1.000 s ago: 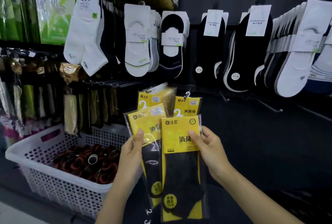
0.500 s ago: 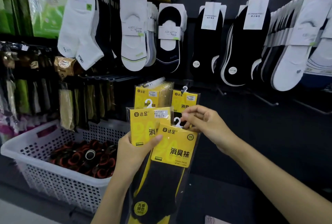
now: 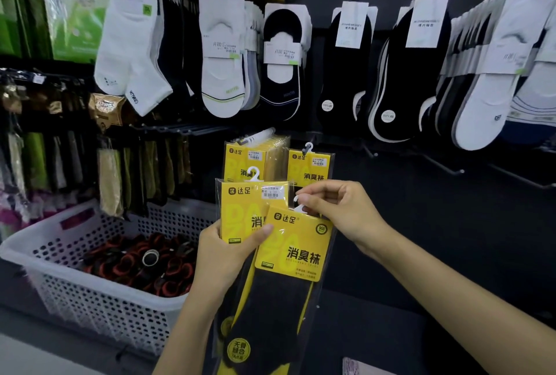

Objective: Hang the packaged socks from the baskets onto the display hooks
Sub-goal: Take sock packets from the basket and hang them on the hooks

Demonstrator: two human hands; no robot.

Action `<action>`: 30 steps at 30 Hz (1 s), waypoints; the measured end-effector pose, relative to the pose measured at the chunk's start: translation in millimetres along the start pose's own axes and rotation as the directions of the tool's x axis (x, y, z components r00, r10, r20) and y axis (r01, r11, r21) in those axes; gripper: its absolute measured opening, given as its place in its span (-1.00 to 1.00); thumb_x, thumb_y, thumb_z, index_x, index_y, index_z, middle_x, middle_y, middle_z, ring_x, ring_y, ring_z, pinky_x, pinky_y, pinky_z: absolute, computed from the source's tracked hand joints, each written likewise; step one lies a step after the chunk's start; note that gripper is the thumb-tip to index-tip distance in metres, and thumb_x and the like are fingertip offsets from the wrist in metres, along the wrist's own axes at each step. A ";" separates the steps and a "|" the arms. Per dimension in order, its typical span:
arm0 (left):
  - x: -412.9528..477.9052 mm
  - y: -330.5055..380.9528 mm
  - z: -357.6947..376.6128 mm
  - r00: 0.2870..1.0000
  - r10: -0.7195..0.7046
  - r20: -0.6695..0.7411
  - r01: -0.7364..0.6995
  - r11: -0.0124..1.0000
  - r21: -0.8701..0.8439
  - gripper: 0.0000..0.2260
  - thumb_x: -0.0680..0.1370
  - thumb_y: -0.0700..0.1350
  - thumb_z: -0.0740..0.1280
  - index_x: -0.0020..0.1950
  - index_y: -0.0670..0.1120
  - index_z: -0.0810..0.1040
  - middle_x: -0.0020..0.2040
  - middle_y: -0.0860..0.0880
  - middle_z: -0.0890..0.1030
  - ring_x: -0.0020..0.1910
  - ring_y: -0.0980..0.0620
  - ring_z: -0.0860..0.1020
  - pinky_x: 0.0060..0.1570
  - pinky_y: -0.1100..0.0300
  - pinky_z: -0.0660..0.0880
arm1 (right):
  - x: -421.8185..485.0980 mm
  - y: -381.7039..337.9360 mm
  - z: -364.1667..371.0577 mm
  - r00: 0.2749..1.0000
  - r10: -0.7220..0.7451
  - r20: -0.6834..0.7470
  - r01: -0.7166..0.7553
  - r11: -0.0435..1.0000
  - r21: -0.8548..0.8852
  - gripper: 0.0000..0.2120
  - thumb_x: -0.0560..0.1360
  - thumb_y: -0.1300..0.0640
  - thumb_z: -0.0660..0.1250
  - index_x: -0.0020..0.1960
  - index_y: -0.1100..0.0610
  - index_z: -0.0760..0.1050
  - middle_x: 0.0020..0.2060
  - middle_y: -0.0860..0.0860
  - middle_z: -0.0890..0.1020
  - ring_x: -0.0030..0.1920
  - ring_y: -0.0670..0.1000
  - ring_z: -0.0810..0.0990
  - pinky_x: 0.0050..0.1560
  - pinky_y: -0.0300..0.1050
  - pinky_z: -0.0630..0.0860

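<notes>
My left hand grips two yellow-and-black sock packs: a rear pack held upright and a front pack tilted to the right. My right hand pinches the small white plastic hanger at the top of the front pack. Behind them, yellow sock packs of the same kind hang on a display hook, with a single pack on the hook to its right. Bare display hooks stick out of the dark wall further right.
A white perforated basket with black-and-red rolled items stands at lower left. White and black socks hang in rows on the upper wall. Dark and green packaged goods hang at left above the basket.
My right hand has left the front pack's side and risen to its hanger. The front pack has tilted to the right, and my left hand's thumb now lies across both packs.
</notes>
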State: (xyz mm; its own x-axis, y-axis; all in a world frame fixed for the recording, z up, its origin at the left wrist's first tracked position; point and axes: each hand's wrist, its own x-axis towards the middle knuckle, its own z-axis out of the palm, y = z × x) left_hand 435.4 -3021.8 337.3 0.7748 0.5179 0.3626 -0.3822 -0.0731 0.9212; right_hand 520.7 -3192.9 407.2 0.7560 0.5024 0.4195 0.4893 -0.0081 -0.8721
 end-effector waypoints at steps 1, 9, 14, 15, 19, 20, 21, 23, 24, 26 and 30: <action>0.0 -0.8 -0.8 1.000 -0.007 -0.010 0.007 1.000 -0.012 -0.84 0.20 0.06 0.54 -0.27 0.14 0.66 -0.24 0.12 0.70 -0.26 0.18 0.67 -0.38 0.42 0.51 | -0.7 0.7 -0.7 1.000 0.003 0.004 -0.003 1.000 0.015 -0.95 0.43 0.23 0.44 -0.12 0.13 0.66 -0.29 -0.01 0.69 -0.27 -0.14 0.66 -0.25 -0.38 0.52; 1.5 -5.6 -0.7 0.997 -0.043 -0.059 0.040 0.998 -0.050 -0.74 0.19 0.10 0.53 -0.23 0.02 0.64 -0.23 0.07 0.71 -0.25 0.14 0.67 -0.39 0.38 0.53 | -8.0 10.7 -4.9 0.996 0.090 0.027 -0.092 0.992 0.086 -0.78 0.39 0.07 0.44 0.00 0.11 0.61 -0.13 0.00 0.70 -0.11 -0.08 0.68 -0.15 -0.26 0.60; 3.9 -8.5 -0.8 0.998 -0.037 -0.053 0.035 0.999 -0.035 -0.74 0.25 0.13 0.47 -0.16 0.02 0.62 -0.24 0.17 0.69 -0.25 0.23 0.65 -0.39 0.45 0.49 | -17.5 29.8 -2.9 0.964 0.250 0.091 -0.259 0.959 0.111 -0.61 0.34 -0.02 0.42 0.09 0.16 0.60 -0.05 0.03 0.72 -0.01 -0.02 0.69 -0.01 -0.17 0.62; 4.3 -9.5 -0.9 0.998 -0.033 -0.055 0.032 0.999 -0.025 -0.75 0.29 0.14 0.43 -0.13 0.04 0.62 -0.22 0.21 0.68 -0.23 0.28 0.63 -0.37 0.48 0.47 | -16.2 30.1 -3.2 0.969 0.244 0.044 -0.248 0.958 0.147 -0.61 0.34 -0.02 0.42 0.09 0.15 0.60 -0.06 0.02 0.72 -0.02 -0.03 0.69 -0.04 -0.20 0.62; 8.5 -14.6 -8.3 0.995 -0.016 -0.103 0.014 1.000 -0.014 -0.80 0.41 0.15 0.34 -0.07 0.10 0.62 -0.13 0.24 0.68 -0.12 0.32 0.62 -0.25 0.49 0.48 | 5.1 23.5 -12.3 0.955 0.216 -0.203 -0.150 0.943 0.297 -0.77 0.44 0.05 0.39 0.08 0.08 0.60 -0.11 -0.03 0.73 -0.11 -0.09 0.70 -0.26 -0.33 0.58; 9.7 -15.8 -11.6 0.992 -0.013 -0.128 0.013 1.000 -0.005 -0.81 0.42 0.15 0.34 -0.07 0.10 0.62 -0.12 0.23 0.68 -0.11 0.31 0.62 -0.22 0.44 0.49 | 12.6 21.8 -15.3 0.946 0.205 -0.253 -0.124 0.945 0.301 -0.83 0.47 0.08 0.38 0.05 0.08 0.60 -0.14 -0.04 0.73 -0.15 -0.12 0.70 -0.30 -0.35 0.56; 11.0 -16.7 -14.7 0.988 -0.009 -0.154 0.009 1.000 0.004 -0.82 0.42 0.15 0.34 -0.07 0.11 0.62 -0.12 0.23 0.68 -0.10 0.30 0.62 -0.18 0.40 0.48 | 20.7 20.7 -17.8 0.937 0.194 -0.290 -0.105 0.950 0.295 -0.87 0.49 0.10 0.37 0.02 0.08 0.60 -0.19 -0.06 0.73 -0.19 -0.14 0.70 -0.34 -0.37 0.54; 13.6 -18.1 -19.9 0.981 -0.004 -0.193 0.006 1.000 0.012 -0.82 0.44 0.14 0.34 -0.08 0.10 0.63 -0.12 0.21 0.69 -0.11 0.28 0.62 -0.13 0.33 0.46 | 36.5 20.5 -19.9 0.924 0.187 -0.334 -0.093 0.956 0.278 -0.94 0.51 0.12 0.37 -0.03 0.07 0.60 -0.26 -0.10 0.72 -0.25 -0.18 0.69 -0.39 -0.38 0.52; 14.6 -18.3 -21.7 0.978 -0.005 -0.207 0.007 1.000 0.012 -0.82 0.44 0.13 0.34 -0.07 0.08 0.63 -0.12 0.21 0.69 -0.11 0.28 0.62 -0.13 0.31 0.46 | 44.0 22.4 -19.6 0.920 0.190 -0.344 -0.098 0.958 0.268 -0.96 0.51 0.12 0.37 -0.06 0.06 0.59 -0.29 -0.10 0.71 -0.28 -0.19 0.68 -0.40 -0.38 0.52; 16.1 -18.8 -25.0 0.974 -0.010 -0.227 0.013 1.000 0.011 -0.80 0.45 0.12 0.35 -0.05 0.06 0.63 -0.12 0.20 0.69 -0.11 0.28 0.62 -0.13 0.29 0.47 | 57.6 29.5 -16.5 0.917 0.212 -0.338 -0.133 0.961 0.241 -0.96 0.51 0.12 0.38 -0.06 0.07 0.60 -0.29 -0.08 0.70 -0.30 -0.17 0.68 -0.42 -0.35 0.53; 17.8 -20.6 -29.0 0.967 -0.017 -0.253 0.029 0.999 0.042 -0.75 0.41 0.17 0.36 -0.08 0.04 0.64 -0.16 0.18 0.69 -0.16 0.28 0.63 -0.14 0.27 0.48 | 80.4 50.5 -7.5 0.894 0.277 -0.353 -0.200 0.950 0.239 -0.93 0.53 0.13 0.37 -0.03 0.11 0.59 -0.23 -0.02 0.69 -0.33 -0.14 0.67 -0.45 -0.30 0.53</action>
State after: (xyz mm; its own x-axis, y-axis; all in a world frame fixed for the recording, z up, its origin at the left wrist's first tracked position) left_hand 442.4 -2986.3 320.6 0.6285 0.7180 0.2991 -0.3381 -0.0942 0.9364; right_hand 609.4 -3159.4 398.8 0.9645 0.1419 0.2227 0.2101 0.0983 -0.9727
